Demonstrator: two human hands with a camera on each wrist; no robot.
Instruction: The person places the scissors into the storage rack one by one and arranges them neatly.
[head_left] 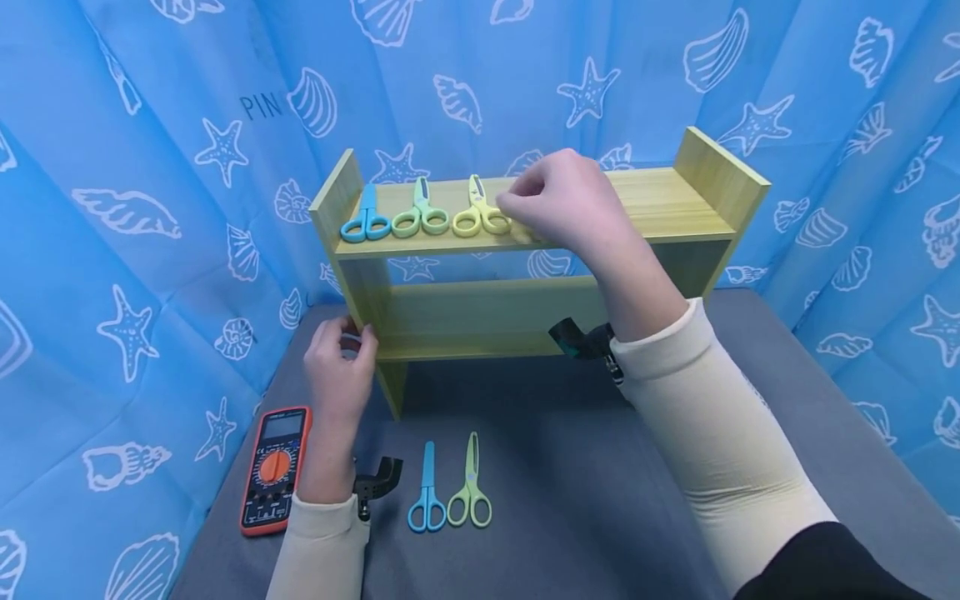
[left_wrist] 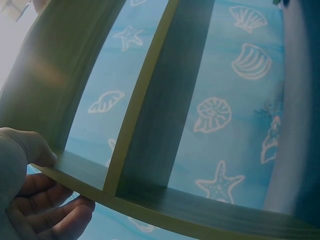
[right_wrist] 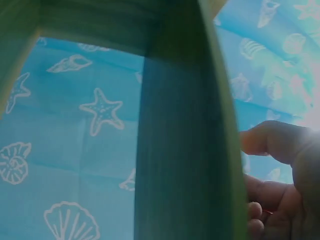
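Note:
A light wooden two-tier shelf (head_left: 480,346) stands on the table. My left hand (head_left: 341,367) grips the front edge of its left side panel; in the left wrist view the thumb lies on the inner face and the curled fingers (left_wrist: 55,207) are outside. My right hand (head_left: 573,200) is at the top board's front, just right of the yellow scissors (head_left: 480,218). A small yellowish patch shows below it, but what it holds, if anything, is hidden. Left of the yellow pair lie green scissors (head_left: 420,218) and blue scissors (head_left: 366,223), blades pointing back.
On the grey table (head_left: 570,500) in front lie blue scissors (head_left: 427,492) and light green scissors (head_left: 471,487). An orange-and-black multimeter (head_left: 276,471) lies beside my left forearm. A blue shell-patterned curtain (head_left: 480,75) hangs behind the shelf.

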